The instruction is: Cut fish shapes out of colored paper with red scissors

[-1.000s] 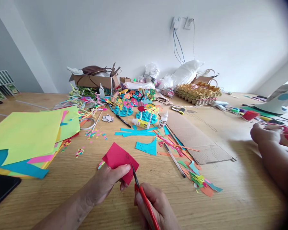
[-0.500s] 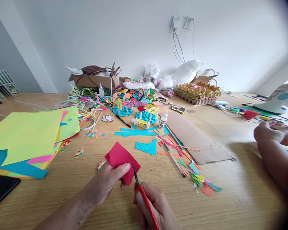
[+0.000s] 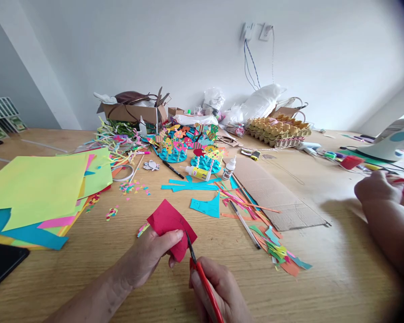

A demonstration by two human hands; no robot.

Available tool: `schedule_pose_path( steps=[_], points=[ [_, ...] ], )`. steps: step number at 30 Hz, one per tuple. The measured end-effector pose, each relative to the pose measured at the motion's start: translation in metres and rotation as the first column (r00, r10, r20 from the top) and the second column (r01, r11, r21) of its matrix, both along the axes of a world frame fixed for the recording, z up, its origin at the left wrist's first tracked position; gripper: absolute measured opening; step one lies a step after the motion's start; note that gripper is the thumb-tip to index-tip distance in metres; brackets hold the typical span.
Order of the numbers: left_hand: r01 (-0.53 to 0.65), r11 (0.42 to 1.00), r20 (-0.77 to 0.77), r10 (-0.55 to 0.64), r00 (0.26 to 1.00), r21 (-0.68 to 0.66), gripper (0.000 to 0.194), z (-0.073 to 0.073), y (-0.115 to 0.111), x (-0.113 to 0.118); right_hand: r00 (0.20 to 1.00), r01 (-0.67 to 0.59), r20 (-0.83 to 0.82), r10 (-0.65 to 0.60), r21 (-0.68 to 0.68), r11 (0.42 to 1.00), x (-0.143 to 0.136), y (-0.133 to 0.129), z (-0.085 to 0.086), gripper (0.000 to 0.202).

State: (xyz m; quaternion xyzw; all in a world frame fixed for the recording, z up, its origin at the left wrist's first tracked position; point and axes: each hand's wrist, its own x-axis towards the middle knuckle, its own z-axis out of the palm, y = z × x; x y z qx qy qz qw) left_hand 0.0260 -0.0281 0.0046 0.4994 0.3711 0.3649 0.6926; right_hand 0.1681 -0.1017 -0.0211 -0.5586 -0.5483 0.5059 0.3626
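My left hand (image 3: 158,251) pinches a piece of red paper (image 3: 168,217) above the table, thumb on top and fingers underneath. Faint pencil marks show on the paper. Red-handled scissors (image 3: 204,280) are in my right hand (image 3: 222,287), their blades at the paper's right part, close to my left thumb. Just beyond the paper lies a blue paper offcut (image 3: 207,206). A pen (image 3: 245,224) and a heap of coloured scraps (image 3: 279,251) lie to the right of it.
Coloured sheets (image 3: 40,188) and a black phone (image 3: 3,264) are at the left. Glue bottles (image 3: 229,168), paper fish models (image 3: 175,150) and cardboard (image 3: 272,193) lie beyond my hands. Egg cartons (image 3: 278,130) stand farther back. Another person's arm (image 3: 384,211) reaches in at the right.
My hands, the red paper and the scissors have hardly moved. At the right, the other person's hand has shifted slightly and its pose has changed.
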Motion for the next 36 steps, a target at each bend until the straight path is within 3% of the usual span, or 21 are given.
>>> schedule_pose_path(
  steps=[11, 32, 36],
  points=[
    [-0.06, 0.998, -0.02, 0.059, 0.998, -0.012, 0.025, -0.0005, 0.0003, 0.0004, 0.999, -0.013, 0.041, 0.013, -0.013, 1.0, 0.0011, -0.001, 0.0012, 0.046],
    [-0.002, 0.996, 0.003, 0.002, 1.0, -0.09, 0.026, 0.0037, -0.0003, 0.0007, 0.994, -0.066, 0.092, 0.058, 0.095, 0.993, 0.0046, 0.0066, -0.0021, 0.045],
    [-0.072, 0.992, 0.022, 0.075, 0.997, -0.106, 0.021, 0.0051, -0.0005, 0.0029, 0.991, -0.074, 0.117, 0.064, 0.082, 0.994, 0.005, 0.0058, -0.0014, 0.044]
  ],
)
